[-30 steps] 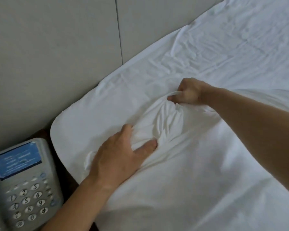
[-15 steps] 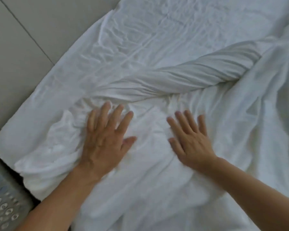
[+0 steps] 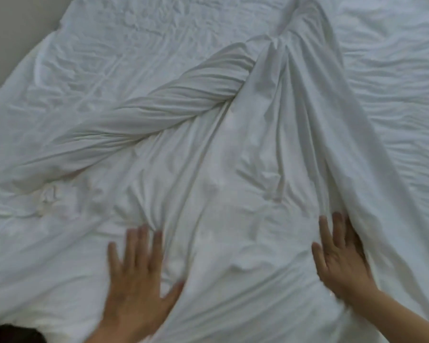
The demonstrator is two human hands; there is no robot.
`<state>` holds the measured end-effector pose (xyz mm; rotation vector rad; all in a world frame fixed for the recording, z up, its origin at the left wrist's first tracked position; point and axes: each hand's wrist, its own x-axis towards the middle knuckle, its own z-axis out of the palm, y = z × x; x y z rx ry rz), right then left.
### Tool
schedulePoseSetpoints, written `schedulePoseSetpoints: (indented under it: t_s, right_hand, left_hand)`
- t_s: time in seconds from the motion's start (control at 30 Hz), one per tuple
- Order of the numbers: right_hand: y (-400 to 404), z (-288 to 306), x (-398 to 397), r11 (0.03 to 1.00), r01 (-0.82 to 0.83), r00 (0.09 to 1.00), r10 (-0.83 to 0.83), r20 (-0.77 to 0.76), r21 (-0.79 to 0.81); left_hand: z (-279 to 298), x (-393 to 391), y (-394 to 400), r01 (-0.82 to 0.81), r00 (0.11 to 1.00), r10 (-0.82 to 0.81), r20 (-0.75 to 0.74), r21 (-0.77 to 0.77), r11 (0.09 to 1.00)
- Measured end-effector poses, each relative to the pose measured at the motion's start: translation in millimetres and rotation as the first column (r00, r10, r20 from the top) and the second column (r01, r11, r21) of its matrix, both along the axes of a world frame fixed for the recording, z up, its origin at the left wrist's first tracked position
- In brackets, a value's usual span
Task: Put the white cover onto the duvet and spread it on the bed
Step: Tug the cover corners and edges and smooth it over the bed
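Twisted roll (image 3: 164, 107) in white cover (image 3: 221, 194) runs diagonally, beyond left hand (image 3: 136, 288); right hand (image 3: 342, 261) farther off. Both hands flat, fingers spread, pressing cover on bed (image 3: 394, 58).

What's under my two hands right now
Both the left hand and right hand lie flat on the rumpled white cover. Whatever lies beneath that fabric is hidden.
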<state>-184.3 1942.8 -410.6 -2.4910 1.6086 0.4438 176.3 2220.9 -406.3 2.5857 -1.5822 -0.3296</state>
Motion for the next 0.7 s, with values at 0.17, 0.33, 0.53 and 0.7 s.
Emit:
schedulePoseSetpoints:
  t_s: [0.17,0.33,0.53,0.7]
  right_hand:
    - [-8.2,-3.9,-2.7,0.997,-0.08,0.997,0.079,0.02,0.018]
    - [-36.3,46.9,-79.9,0.907,-0.308,0.922,0.359,0.147,-0.288]
    - [-78.5,41.6,-237.4,0.906,0.417,0.891,-0.393,0.226,-0.071]
    - [-83.2,26.3,-282.8,0.934,0.345,0.898,-0.358,0.254,0.097]
  left_hand:
    - [-3.6,-168.3,-125.2,0.097,0.978,-0.1,-0.183,-0.023,0.995]
    - [-6.5,-275.3,-206.3,0.184,0.974,-0.189,-0.125,-0.053,0.982]
    - [-6.4,-373.3,-245.9,0.062,0.983,-0.045,-0.177,0.091,0.994]
    - [2.2,-434.4,-277.2,-0.051,0.955,0.09,-0.284,0.144,0.988]
